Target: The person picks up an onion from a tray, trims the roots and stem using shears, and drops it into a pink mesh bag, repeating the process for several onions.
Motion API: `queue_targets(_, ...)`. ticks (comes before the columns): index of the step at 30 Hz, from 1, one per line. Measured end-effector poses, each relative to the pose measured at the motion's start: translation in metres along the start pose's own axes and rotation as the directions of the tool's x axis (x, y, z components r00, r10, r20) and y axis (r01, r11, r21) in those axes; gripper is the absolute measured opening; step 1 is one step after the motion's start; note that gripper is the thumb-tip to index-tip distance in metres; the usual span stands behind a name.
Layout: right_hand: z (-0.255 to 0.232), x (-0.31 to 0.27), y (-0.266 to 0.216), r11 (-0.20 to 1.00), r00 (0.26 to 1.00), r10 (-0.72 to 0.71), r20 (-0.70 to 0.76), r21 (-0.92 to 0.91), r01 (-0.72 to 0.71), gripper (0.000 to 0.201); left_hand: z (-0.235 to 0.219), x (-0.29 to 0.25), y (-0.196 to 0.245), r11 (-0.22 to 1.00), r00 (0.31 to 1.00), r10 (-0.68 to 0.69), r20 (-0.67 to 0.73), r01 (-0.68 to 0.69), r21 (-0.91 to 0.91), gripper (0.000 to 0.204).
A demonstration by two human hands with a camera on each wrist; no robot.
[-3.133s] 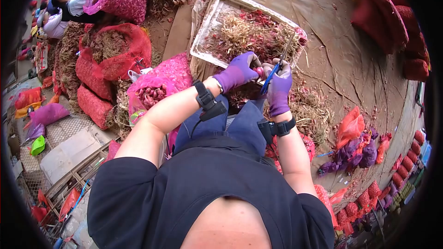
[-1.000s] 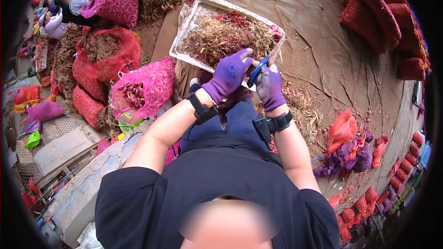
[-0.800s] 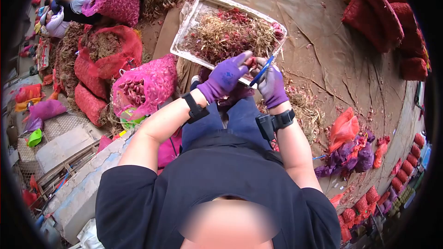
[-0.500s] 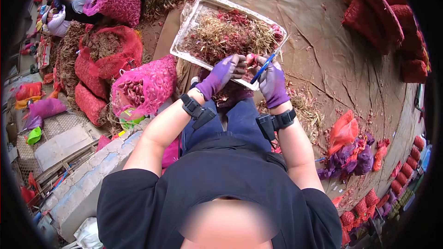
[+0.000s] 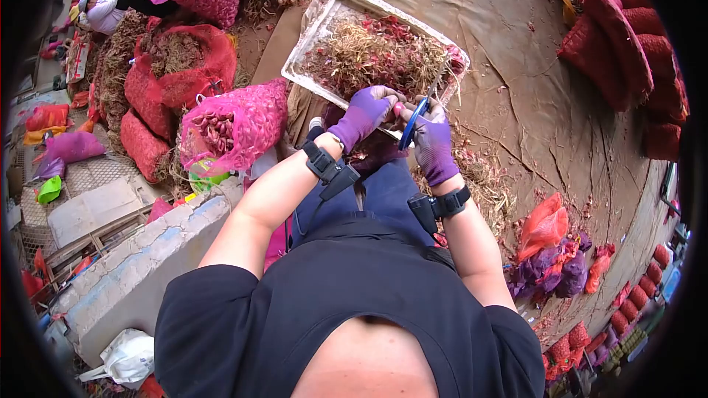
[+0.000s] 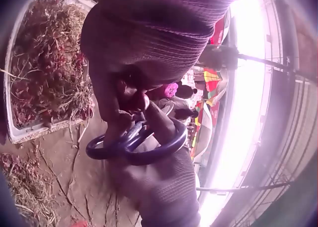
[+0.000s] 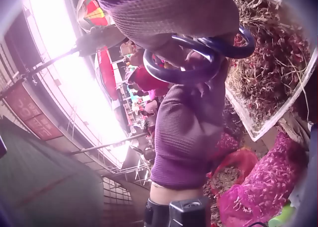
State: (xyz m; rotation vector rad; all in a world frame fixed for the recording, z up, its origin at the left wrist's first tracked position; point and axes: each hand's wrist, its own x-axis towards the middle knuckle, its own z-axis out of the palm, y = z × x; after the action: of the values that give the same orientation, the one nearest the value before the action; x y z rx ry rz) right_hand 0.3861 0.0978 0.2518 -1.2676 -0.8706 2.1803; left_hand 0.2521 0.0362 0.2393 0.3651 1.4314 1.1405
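Note:
In the head view, my purple-gloved left hand (image 5: pixel 366 113) meets my right hand (image 5: pixel 432 135) just over the tray's near edge. Between the fingertips shows a small pink-red shallot (image 5: pixel 399 109), pinched by the left fingers and mostly covered by them. Scissors (image 5: pixel 411 127) with blue handles sit in my right hand's grip, their blades pointing up and away toward the tray's right end. Close up in the left wrist view, the shallot (image 6: pixel 142 102) peeks out between dark fingertips, above the scissor loops (image 6: pixel 130 156). The right wrist view shows those same scissors (image 7: pixel 185 80) around the right fingers.
A white foam tray (image 5: pixel 313 85) holds dry stems and red skins. Left of my legs stands a pink net bag (image 5: pixel 254 121) of shallots, beside red net sacks (image 5: pixel 147 144). Trimmings (image 5: pixel 483 184) litter the tarp at right. A concrete ledge (image 5: pixel 147 273) lies at lower left.
Half a second ago my left fingers were spread apart from the shallot at the right hand; now they close on it. The scissors have turned more upright, and the head view has shifted slightly.

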Motion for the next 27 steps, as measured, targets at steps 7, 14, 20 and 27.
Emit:
queue_targets(7, 0.003, -0.013, -0.012, 0.987, 0.99, -0.134, 0.047, -0.086, 0.138, 0.048, 0.002, 0.006, -0.021, 0.937, 0.987, -0.16, -0.012, 0.148, -0.316, 0.017)
queue_targets(14, -0.006, -0.012, -0.016, 0.992, 0.988, -0.086, 0.127, -0.076, 0.097, 0.045, -0.007, 0.0, -0.015, 0.913, 0.968, -0.16, 0.191, 0.219, -0.345, 0.015)
queue_targets(20, -0.018, -0.016, -0.03, 0.971, 0.957, 0.051, 0.287, 0.209, -0.114, 0.054, -0.004, 0.001, -0.007, 0.986, 0.991, -0.126, 0.052, 0.13, -0.103, 0.02)
queue_targets(27, -0.03, -0.007, -0.017, 0.977, 0.974, 0.046, 0.222, 0.194, -0.09, 0.056, -0.005, -0.002, 0.003, 0.962, 0.933, -0.017, 0.359, 0.114, -0.25, 0.027)
